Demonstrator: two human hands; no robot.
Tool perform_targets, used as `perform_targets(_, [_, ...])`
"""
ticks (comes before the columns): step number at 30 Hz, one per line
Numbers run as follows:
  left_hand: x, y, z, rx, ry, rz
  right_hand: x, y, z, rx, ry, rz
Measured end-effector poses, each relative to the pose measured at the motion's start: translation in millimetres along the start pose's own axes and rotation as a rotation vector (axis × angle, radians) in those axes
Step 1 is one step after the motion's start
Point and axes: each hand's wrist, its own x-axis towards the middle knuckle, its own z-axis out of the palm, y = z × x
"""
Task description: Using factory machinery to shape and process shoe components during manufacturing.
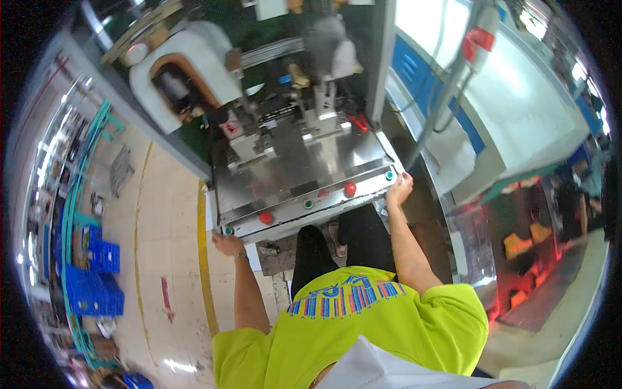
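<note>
A metal machine bench with a sloping control panel (288,221) stands in front of me. My left hand (228,244) is curled at the panel's left corner, close under a green button (227,231). At the right corner, my right hand (400,189) bends round the edge beside another green button (389,176). Whether the thumbs press these buttons is too small to tell. Between the hands are two red knobs (265,218) and a green button (308,204). Two metal fixtures (249,144) rise from the steel plate (324,159).
A white, U-shaped machine part (146,84) looms above the left fixture. Red-handled pliers (358,122) lie by the right one. A white and blue machine (518,97) stands to the right, with orange-lit shoe parts (516,245) below. Blue crates (95,292) are stacked at far left.
</note>
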Motion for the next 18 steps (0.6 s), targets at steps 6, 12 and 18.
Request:
perform_targets(6, [15,-64,26,0.379,0.004,0.291,-8,-7,13,-0.028,0.010,0.008])
perform_targets(12, [4,-41,46,0.326,0.105,0.403,5,14,4,-0.093,0.100,-0.011])
perform_targets(18, [-71,-103,9,0.105,0.026,0.027,5,15,-5,-0.043,0.140,0.002])
